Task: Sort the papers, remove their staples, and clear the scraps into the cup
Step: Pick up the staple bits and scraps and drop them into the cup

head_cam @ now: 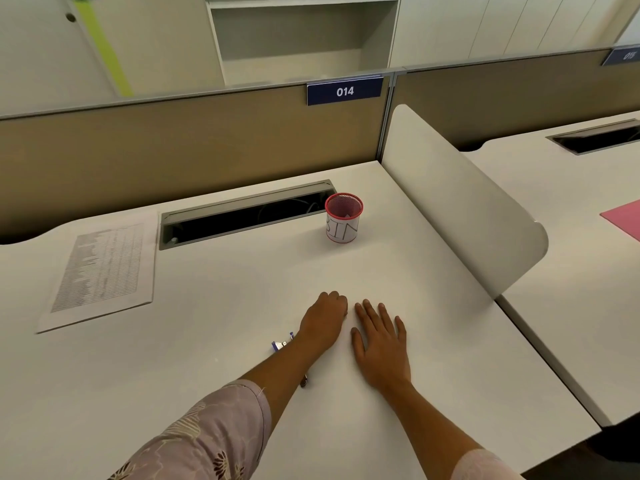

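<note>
Both hands low on the white bench (214, 341), side by side near its front middle.

Left hand (323, 320): knuckles up, fingers (337, 301) curled under against the surface. Cannot tell whether they pinch anything; the tips are hidden.

Right hand (381, 344): palm down, flat on the bench, fingers straight and slightly spread, holding nothing. It lies just beside the left hand, a narrow gap between them.

Cup (344, 218): red mesh, white label reading "BIN", upright, well beyond the hands, at the right end of the cable slot (242, 216).

Papers (100, 268): printed stack lying flat at far left, well apart from both hands and the cup.

Blue item (282, 342): small, blue and white, lies on the bench just left of the left wrist. Too small to identify.

Dark bit (304, 381) shows beneath the left forearm, mostly hidden.

Rounded divider (450, 202) stands along the right edge.
</note>
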`<move>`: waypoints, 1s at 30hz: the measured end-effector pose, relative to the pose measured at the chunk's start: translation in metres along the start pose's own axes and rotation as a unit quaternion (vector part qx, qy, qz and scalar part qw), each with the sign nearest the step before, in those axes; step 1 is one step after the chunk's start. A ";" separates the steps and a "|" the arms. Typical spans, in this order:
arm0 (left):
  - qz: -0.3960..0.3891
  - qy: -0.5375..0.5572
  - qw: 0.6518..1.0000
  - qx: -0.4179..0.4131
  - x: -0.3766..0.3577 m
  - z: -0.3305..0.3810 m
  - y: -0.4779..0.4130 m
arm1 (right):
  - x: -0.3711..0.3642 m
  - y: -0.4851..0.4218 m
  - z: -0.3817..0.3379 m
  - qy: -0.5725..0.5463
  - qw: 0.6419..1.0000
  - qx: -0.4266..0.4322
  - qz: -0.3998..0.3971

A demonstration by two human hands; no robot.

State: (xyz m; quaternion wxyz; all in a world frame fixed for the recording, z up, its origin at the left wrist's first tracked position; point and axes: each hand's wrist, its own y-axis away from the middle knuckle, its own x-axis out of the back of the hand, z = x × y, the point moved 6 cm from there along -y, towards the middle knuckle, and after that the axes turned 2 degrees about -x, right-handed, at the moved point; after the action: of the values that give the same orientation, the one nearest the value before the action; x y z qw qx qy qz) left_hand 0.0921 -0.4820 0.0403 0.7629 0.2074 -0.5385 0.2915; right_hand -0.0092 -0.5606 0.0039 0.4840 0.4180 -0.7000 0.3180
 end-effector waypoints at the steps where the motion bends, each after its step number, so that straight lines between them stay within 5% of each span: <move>1: 0.010 0.044 0.999 0.011 0.002 -0.004 0.000 | 0.000 0.000 0.000 0.003 1.000 0.000 0.001; 17: 0.196 0.098 0.974 0.064 0.045 -0.082 0.073 | -0.003 0.001 -0.009 0.043 0.996 0.073 -0.034; 23: 0.142 0.080 0.969 0.185 0.020 -0.127 0.137 | -0.001 0.010 -0.009 0.010 0.996 0.085 -0.011; 30: 0.096 0.021 0.975 0.199 -0.011 -0.120 0.186 | -0.003 0.064 -0.020 -0.028 0.988 0.151 0.001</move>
State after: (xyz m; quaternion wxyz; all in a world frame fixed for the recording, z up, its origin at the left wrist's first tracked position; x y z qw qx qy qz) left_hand 0.0493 -0.2703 -0.0100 0.6860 0.2965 -0.4710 0.4686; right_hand -0.0579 -0.5136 0.0053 0.3950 0.4941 -0.6579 0.4086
